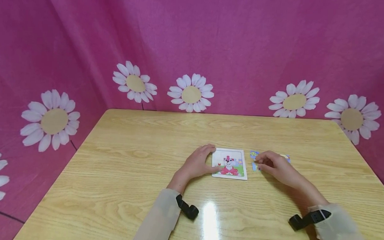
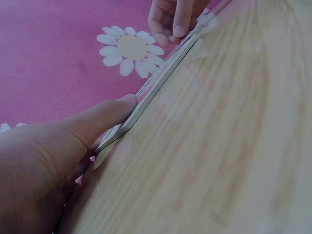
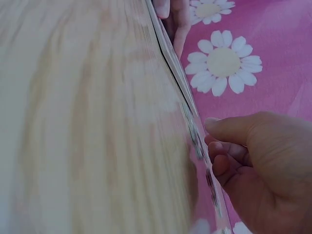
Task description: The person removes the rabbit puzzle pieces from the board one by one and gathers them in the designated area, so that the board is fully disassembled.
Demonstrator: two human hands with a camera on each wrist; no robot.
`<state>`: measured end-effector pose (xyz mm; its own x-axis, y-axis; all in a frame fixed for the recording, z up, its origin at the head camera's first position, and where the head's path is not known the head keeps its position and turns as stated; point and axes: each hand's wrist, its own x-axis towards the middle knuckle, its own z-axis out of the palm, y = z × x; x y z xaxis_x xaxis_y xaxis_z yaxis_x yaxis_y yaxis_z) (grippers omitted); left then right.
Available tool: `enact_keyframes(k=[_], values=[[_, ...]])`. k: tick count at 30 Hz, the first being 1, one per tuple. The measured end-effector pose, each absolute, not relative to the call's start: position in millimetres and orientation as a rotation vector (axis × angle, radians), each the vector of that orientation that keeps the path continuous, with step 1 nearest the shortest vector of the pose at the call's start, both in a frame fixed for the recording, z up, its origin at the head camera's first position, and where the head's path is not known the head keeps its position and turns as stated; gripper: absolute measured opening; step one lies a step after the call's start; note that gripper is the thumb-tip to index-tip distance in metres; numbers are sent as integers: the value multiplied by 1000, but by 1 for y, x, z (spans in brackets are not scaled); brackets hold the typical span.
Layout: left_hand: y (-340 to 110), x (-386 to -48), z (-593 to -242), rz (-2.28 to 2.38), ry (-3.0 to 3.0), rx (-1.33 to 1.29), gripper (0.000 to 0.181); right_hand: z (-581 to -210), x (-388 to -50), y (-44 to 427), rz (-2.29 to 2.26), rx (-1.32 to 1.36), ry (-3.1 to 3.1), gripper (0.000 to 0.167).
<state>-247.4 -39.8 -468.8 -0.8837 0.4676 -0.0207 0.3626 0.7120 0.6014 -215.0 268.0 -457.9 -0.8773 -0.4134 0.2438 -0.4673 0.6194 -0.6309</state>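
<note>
A square white puzzle board [image 1: 218, 175] with a partly filled cartoon animal picture lies flat on the table. My left hand [image 1: 197, 163] grips its left side, the thumb over the lower part and the fingers at the upper left corner; in the left wrist view the thumb of the left hand [image 2: 63, 141] rests on the board's edge. To the right of the board, my right hand [image 1: 280, 169] hovers low, thumb and bent fingers apart, over small puzzle pieces [image 1: 253, 154]. No piece shows between the fingertips of the right hand [image 3: 263, 165] in the right wrist view.
Another piece [image 1: 286, 157] shows behind my right hand. The wooden table [image 1: 129, 174] reaches back to a pink curtain [image 1: 239, 47] with large white daisies. Black straps sit on both sleeves.
</note>
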Motion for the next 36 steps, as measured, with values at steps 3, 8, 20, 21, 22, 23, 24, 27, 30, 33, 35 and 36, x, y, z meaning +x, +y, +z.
enact_keyframes(k=[3,8,20,21,22,23,24,27,30,33,35,36], values=[[-40,-248,-469,913,2742,669,81,-458,-217,260,1132,759,-2762,14],[-40,-248,-468,903,2747,673,82,-458,-223,243,1148,756,-2786,15],[-39,-246,-465,894,2764,683,80,-454,-235,205,1148,797,-2872,19],[-40,-247,-466,898,2763,686,80,-454,-236,203,1143,807,-2875,19],[-40,-247,-466,901,2761,688,80,-454,-237,201,1133,814,-2880,19],[-40,-247,-466,900,2762,693,80,-453,-237,200,1123,820,-2887,19],[-40,-247,-466,899,2763,695,80,-453,-238,198,1114,825,-2890,20],[-40,-247,-467,889,2770,706,80,-452,-240,195,1094,845,-2908,22],[-40,-248,-467,878,2775,712,80,-451,-242,192,1062,862,-2943,24],[-40,-248,-469,877,2778,709,79,-448,-244,190,1023,884,-2978,25],[-39,-248,-469,881,2778,707,79,-447,-246,188,1008,892,-2993,23],[-39,-248,-470,883,2778,705,79,-446,-246,187,1005,891,-3001,23]])
